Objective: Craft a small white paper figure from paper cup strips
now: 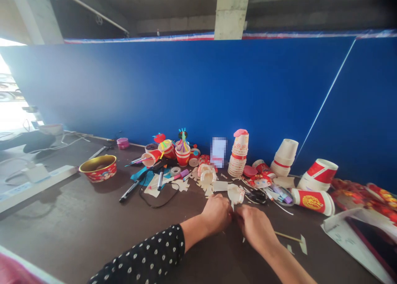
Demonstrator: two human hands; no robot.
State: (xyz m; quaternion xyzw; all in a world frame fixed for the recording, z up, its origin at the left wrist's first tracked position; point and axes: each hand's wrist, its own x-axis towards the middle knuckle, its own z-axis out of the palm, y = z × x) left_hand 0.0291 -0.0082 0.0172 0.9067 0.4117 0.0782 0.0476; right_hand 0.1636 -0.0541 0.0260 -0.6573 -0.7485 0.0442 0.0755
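My left hand (pixel 217 213), below a black sleeve with white dots, is closed near the middle of the table. Close to its right, my right hand (pixel 256 226) is also closed, its fingertips hidden. Whatever they pinch is too small to make out. Just beyond them is a cut white paper cup piece (pixel 235 194), with a small white strip near my fingertips. Beside it lie a white card (pixel 220 186) and another cut cup (pixel 207 175) with splayed edges. A thin wooden stick (pixel 288 236) lies right of my right hand, with a pale strip (pixel 303 244) at its end.
A stack of paper cups (pixel 238 158) stands by the blue partition (pixel 186 89). Several cups and black scissors (pixel 257 196) are at right. Markers (pixel 160 180), a tape roll (pixel 175 171) and a gold-lined red bowl (pixel 98 170) are leftward, near a power strip (pixel 40 184).
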